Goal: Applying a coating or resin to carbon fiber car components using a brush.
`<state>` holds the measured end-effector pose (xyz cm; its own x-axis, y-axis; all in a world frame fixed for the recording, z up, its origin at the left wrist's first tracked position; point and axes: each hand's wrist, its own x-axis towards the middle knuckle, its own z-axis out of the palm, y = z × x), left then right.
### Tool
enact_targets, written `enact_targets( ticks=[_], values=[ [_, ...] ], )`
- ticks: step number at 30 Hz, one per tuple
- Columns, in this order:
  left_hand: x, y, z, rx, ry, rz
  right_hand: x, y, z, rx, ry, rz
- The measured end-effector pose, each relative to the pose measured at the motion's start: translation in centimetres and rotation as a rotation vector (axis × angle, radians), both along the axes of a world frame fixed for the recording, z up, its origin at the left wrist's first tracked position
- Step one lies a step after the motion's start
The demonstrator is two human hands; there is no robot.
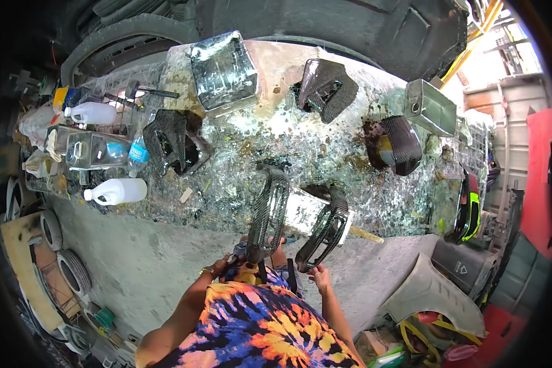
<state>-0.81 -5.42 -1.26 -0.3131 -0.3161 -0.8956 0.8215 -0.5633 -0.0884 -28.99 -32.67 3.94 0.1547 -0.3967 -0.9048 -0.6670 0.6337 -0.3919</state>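
1. Grip, right hand (320, 279): fingers bent at the near tip of right frame (325, 228), a long slotted carbon-weave part. Pinch or light contact, can't tell.
2. Grip, left hand (218, 267): low, left of left frame (271, 211), by the hem of the tie-dye shirt (267, 319). Fingers partly hidden; can't tell if spread or pressed together.
3. Left frame is the reference: similar slotted part on the bench (227, 196), near end reaching past the front edge.
4. Right frame: just right of left frame, near end also past that edge.
5. Whitish slab (300, 211): right of left frame, partly covered by right frame.
6. Flat stick (368, 235): farther right of left frame.
7. Dark angular part (165, 138): beyond left frame, to its left. Faceted weave part (330, 89): well beyond, right. Curved weave part (405, 147): beyond, farther right.
8. Silver tin (224, 70): well beyond left frame, leftward. White jug (122, 191): well left of left frame.
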Motion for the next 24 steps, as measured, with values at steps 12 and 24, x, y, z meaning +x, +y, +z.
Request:
enact_targets(
  ticks=[12,24],
  values=[
    [-1.2,3.2,-3.3,0.007,0.083,0.012,0.1,-0.1,2.2,0.014,0.099,-0.009],
    [-3.8,2.0,-5.6,0.003,-0.032,0.033,0.1,-0.2,3.4,0.009,0.122,0.016]
  ],
)
